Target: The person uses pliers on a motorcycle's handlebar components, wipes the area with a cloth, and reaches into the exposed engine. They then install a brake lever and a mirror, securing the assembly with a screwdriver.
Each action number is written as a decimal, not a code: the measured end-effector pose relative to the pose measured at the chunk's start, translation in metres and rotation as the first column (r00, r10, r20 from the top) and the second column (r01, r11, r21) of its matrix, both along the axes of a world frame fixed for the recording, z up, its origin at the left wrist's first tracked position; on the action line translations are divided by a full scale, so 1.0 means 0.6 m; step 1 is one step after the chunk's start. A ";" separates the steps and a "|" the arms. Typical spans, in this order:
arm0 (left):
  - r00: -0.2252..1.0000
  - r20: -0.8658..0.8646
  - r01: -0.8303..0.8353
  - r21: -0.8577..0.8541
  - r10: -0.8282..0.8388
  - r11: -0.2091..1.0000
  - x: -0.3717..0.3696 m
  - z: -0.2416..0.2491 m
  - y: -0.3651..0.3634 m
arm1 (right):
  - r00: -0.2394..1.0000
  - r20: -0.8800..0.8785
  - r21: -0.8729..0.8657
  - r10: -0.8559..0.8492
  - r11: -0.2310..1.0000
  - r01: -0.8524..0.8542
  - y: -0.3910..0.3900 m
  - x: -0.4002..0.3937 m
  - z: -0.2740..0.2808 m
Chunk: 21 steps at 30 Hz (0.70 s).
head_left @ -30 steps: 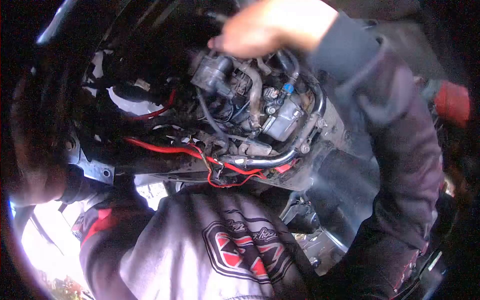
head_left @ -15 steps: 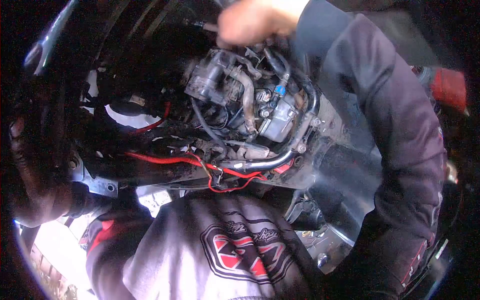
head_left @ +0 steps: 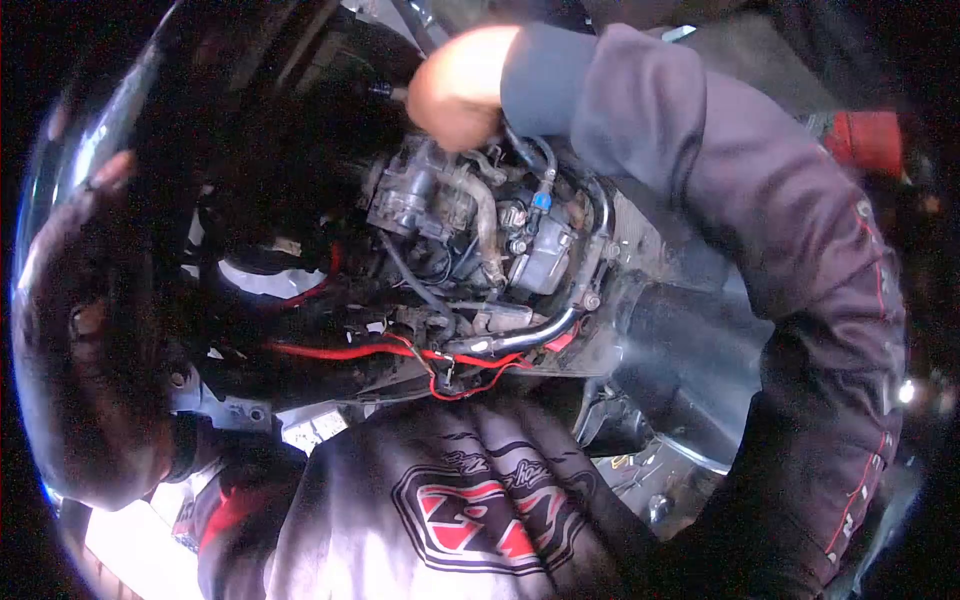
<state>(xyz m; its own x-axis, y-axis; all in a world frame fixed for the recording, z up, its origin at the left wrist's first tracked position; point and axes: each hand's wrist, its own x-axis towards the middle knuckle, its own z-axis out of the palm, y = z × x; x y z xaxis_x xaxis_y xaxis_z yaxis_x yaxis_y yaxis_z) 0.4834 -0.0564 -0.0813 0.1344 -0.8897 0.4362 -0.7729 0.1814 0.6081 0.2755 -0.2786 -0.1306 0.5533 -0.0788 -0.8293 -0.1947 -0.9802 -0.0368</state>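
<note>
My right hand [head_left: 455,92] is closed in a fist above the engine [head_left: 420,195], its fingers blurred. From its left side sticks out a short metal-shafted tool [head_left: 382,90], pointing into the dark; the rest of it is hidden in the fist. Below the fist lie a pale hose [head_left: 485,225], a grey metal cover [head_left: 543,258] and a blue connector [head_left: 541,201]. My left hand [head_left: 90,400] is in deep shade at the far left, beside a glossy black panel [head_left: 110,115]. Most of its fingers are lost in the dark.
A black frame tube [head_left: 520,335] curves around the engine, with red cables [head_left: 345,351] beside it. A metal bracket [head_left: 235,411] sits near my left wrist. Smooth dark bodywork [head_left: 685,365] lies right of the engine, and a red object [head_left: 867,140] is at upper right.
My right hand is lower and further left in view, with the tool still in it. My left hand shows higher up along the panel. The whole view has shifted slightly.
</note>
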 end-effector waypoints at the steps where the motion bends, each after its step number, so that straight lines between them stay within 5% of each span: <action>1: 1.000 -0.005 0.002 0.001 -0.002 1.000 0.000 0.001 0.000 | 1.000 -0.003 -0.008 0.003 1.000 -0.003 -0.005 0.007 -0.001; 4: 1.000 -0.011 0.017 0.003 -0.017 1.000 0.005 0.000 -0.002 | 0.995 -0.093 0.186 0.036 0.982 -0.019 -0.029 0.019 -0.022; 8: 0.999 -0.021 0.026 0.011 -0.026 1.000 0.012 -0.002 -0.006 | 1.000 -0.012 0.129 -0.016 0.991 0.018 -0.033 -0.004 -0.044; 11: 0.999 -0.024 0.031 0.020 -0.031 0.999 0.013 -0.004 -0.008 | 0.993 0.103 0.270 -0.060 0.963 0.030 -0.043 -0.013 -0.050; 17: 0.999 -0.019 0.036 0.024 -0.036 0.999 0.012 0.004 -0.009 | 0.994 0.082 0.262 0.075 0.961 -0.094 -0.044 0.004 -0.075; 20: 0.999 -0.018 0.046 0.022 -0.045 0.999 0.008 0.006 -0.008 | 1.000 -0.029 -0.232 0.009 0.973 -0.015 -0.025 0.023 -0.107; 21: 0.999 -0.019 0.050 0.025 -0.050 0.998 0.007 0.007 -0.009 | 0.999 -0.035 -0.080 -0.033 0.996 0.030 -0.019 0.015 -0.048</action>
<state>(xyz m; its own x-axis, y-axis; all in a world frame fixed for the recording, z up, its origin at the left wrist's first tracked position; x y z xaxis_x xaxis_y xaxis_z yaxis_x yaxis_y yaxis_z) 0.4877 -0.0618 -0.0769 0.0973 -0.9065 0.4108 -0.7516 0.2036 0.6274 0.2843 -0.2898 -0.1593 0.5195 -0.1618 -0.8390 -0.2252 -0.9731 0.0482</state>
